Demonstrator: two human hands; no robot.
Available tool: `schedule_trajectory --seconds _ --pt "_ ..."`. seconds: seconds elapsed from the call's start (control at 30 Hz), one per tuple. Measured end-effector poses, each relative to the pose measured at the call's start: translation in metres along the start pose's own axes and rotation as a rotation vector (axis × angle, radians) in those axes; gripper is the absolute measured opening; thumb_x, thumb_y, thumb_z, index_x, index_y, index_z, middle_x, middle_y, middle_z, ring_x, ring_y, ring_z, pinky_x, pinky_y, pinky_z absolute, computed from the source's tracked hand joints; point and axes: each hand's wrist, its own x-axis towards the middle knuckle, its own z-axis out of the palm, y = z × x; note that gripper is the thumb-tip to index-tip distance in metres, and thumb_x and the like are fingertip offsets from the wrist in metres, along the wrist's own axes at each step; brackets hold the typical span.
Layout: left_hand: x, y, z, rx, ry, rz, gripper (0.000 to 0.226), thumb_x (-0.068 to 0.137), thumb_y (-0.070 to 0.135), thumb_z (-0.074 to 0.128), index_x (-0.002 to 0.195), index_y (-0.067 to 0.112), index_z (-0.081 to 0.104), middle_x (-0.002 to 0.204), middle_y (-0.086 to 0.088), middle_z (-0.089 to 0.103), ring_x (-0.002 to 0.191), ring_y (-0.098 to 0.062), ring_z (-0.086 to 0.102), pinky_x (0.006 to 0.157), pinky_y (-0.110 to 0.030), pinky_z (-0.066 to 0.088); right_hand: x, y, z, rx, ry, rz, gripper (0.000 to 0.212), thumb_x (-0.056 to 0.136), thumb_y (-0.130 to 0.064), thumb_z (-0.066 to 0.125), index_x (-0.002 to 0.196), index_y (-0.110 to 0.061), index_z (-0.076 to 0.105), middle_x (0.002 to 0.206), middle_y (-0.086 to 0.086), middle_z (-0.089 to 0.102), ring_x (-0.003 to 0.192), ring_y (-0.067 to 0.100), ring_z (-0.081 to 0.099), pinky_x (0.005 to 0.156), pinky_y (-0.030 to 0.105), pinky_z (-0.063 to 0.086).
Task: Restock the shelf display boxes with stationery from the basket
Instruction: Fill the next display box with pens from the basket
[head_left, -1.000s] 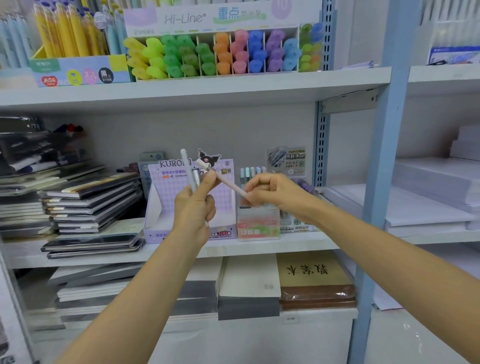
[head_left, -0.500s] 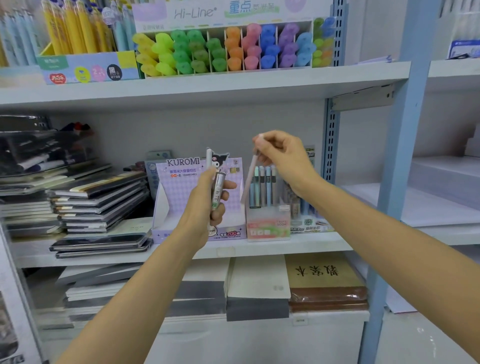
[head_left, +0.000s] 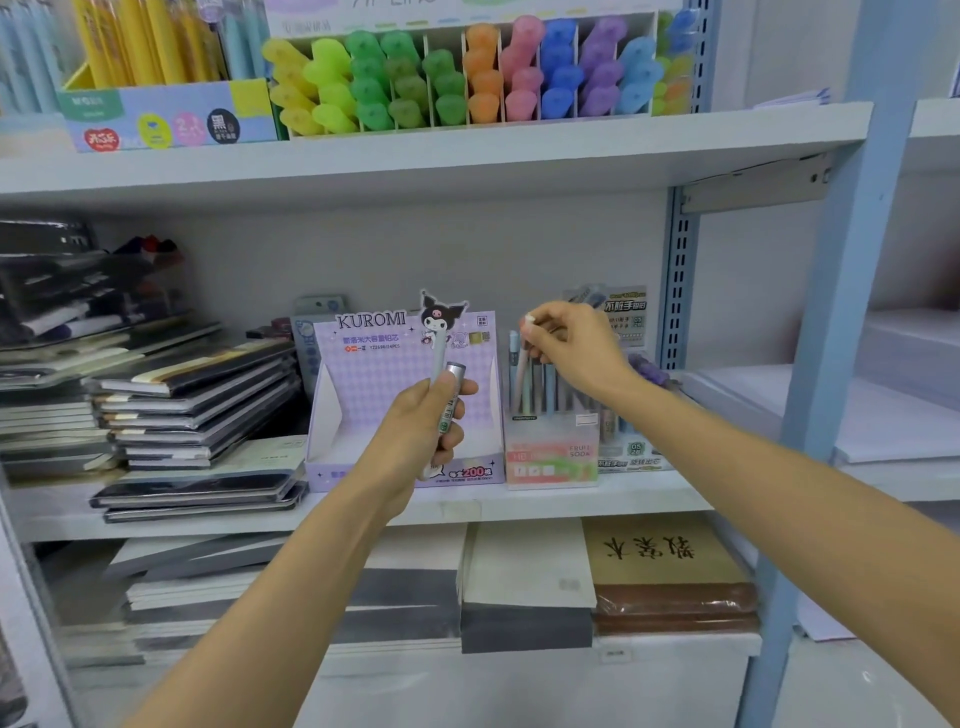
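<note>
Here, the right hand (head_left: 576, 348) is raised in front of the white middle shelf (head_left: 571, 503), and a slim pale pink pencil (head_left: 521, 376) is pinched at its white-tipped upper end between thumb and fingertips. The pencil is held nearly upright, with a slight tilt. Its lower part is placed at the left end of a row of pastel pencils (head_left: 545, 395) standing in the translucent plastic display box (head_left: 550, 457) marked FRUIT SODA. Whether the lower end is seated in the box cannot be told, since it is lost among the other pencils.

The left hand (head_left: 423, 431) is clenched around two items held upright. A slim white pen (head_left: 439, 358) projects above the fist, and a clear tube with a silver cap (head_left: 454, 371) is held against the fingers by the thumb. This hand is positioned in front of the lilac cardboard display box (head_left: 363, 400) printed KUROMI. That box is set on the same shelf, just beside the translucent box and to its left.

Behind and to the right of the translucent box, a further pencil display box (head_left: 628, 457) with a printed backing card is seen. Stacks of dark-covered notebooks (head_left: 197, 405) are laid at the left of the shelf.

On the shelf above, a white divided tray of highlighters (head_left: 467, 78) is arranged by colour, from yellow through green, orange, pink and blue to purple. A box of yellow pens (head_left: 156, 114) is stood beside it. On the shelf below, a brown-covered book (head_left: 660, 556) with black characters is laid flat beside grey and white pads (head_left: 524, 566).
</note>
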Motion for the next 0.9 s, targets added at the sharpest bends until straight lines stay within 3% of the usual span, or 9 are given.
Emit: schedule_trajectory --seconds 0.3,0.43,0.57,0.7,0.8,0.9 --pt "0.004 -0.006 -0.001 0.012 -0.036 0.018 0.035 0.098 0.047 0.046 0.103 0.019 0.066 0.074 0.008 0.055 0.054 -0.008 0.04 0.045 -0.019 0.034 0.008 -0.002 0.002 -0.105 -0.096 -0.058 0.014 0.094 -0.012 0.06 0.098 -0.001 0.068 0.079 0.011 0.072 0.069 0.019 0.069 0.08 0.039 0.058" --pt "0.004 -0.006 0.0 0.019 -0.062 0.024 0.036 0.099 0.047 0.045 0.105 0.018 0.065 0.072 0.008 0.055 0.055 -0.008 0.04 0.045 -0.018 0.034 0.005 -0.002 0.009 -0.066 -0.083 -0.065 0.016 0.093 -0.015 0.063 0.106 -0.012 0.056 0.075 0.005 0.071 0.065 0.015 0.068 0.073 0.036 0.059" --pt "0.003 -0.006 0.0 0.047 -0.077 0.03 0.038 0.098 0.049 0.044 0.107 0.018 0.065 0.071 0.009 0.055 0.054 -0.007 0.04 0.045 -0.017 0.035 0.007 0.001 0.011 -0.234 -0.017 -0.104 0.008 0.088 -0.018 0.069 0.092 -0.014 0.063 0.082 -0.002 0.066 0.067 0.011 0.062 0.074 0.039 0.056" --pt "0.001 -0.005 0.001 0.068 -0.097 0.02 0.038 0.099 0.049 0.044 0.108 0.018 0.065 0.069 0.009 0.053 0.054 -0.008 0.04 0.046 -0.017 0.035 0.009 0.002 0.004 -0.394 -0.039 -0.051 0.009 0.088 -0.026 0.068 0.087 -0.017 0.068 0.071 -0.007 0.053 0.071 0.014 0.054 0.073 0.04 0.052" --pt "-0.002 -0.002 0.004 0.085 -0.117 0.029 0.037 0.099 0.047 0.044 0.108 0.018 0.065 0.067 0.01 0.052 0.054 -0.008 0.039 0.047 -0.017 0.035 0.007 -0.003 -0.006 -0.27 -0.016 -0.065 0.012 0.091 -0.026 0.064 0.094 -0.016 0.07 0.082 -0.005 0.057 0.071 0.007 0.052 0.073 0.033 0.049" --pt "-0.006 0.002 0.009 0.12 -0.135 0.045 0.037 0.1 0.046 0.044 0.106 0.017 0.065 0.068 0.008 0.051 0.053 -0.007 0.039 0.047 -0.015 0.035 -0.004 -0.019 -0.015 0.081 -0.082 -0.031 0.021 0.096 -0.032 0.056 0.107 -0.016 0.065 0.086 -0.007 0.061 0.064 0.004 0.053 0.066 0.024 0.047"
